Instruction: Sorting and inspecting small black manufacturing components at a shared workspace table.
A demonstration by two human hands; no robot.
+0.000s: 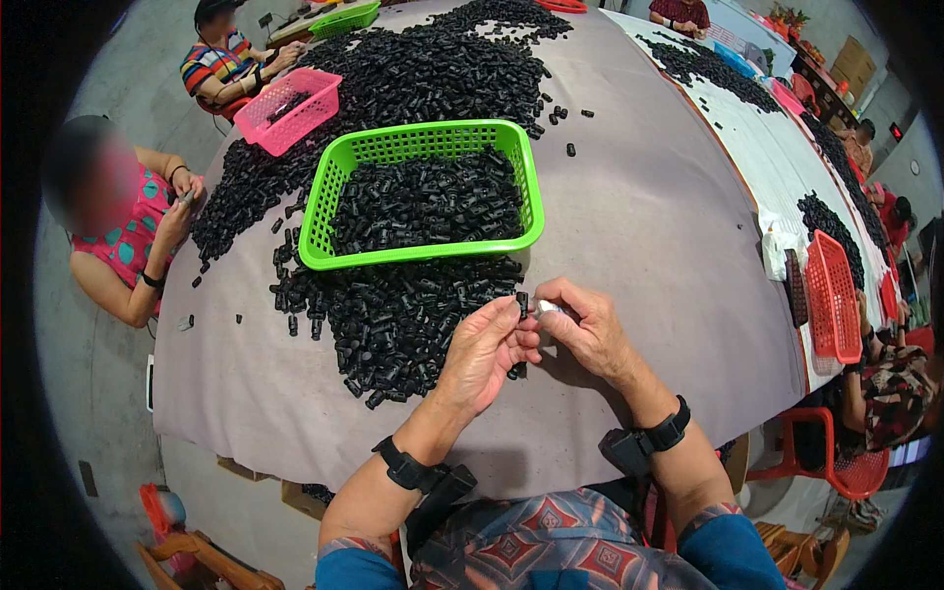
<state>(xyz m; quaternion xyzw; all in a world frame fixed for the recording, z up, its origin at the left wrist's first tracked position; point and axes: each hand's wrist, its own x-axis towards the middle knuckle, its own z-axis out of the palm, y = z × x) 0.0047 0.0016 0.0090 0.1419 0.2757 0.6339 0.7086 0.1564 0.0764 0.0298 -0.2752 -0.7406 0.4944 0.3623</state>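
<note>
Between the thumb and fingers of my left hand (482,359) is a small black ribbed cylindrical piece (522,304), held upright. My right hand (595,334) pinches a small whitish tool (548,308), mostly covered by the fingers, so its kind does not show. Its tip points at the black piece; I cannot tell whether they touch. Just beyond my hands stands a bright green plastic basket (413,258) with lattice walls, filled with black pieces (428,202) of the same sort. A loose heap of them (393,334) lies before the basket, beside my left hand.
A grey cloth covers the table (629,226). Behind the basket spreads a large black pile (423,79), with a pink basket (295,110) at its left edge. Co-workers sit at the left and along a second, white-topped table (723,157). A red basket (831,295) stands at right.
</note>
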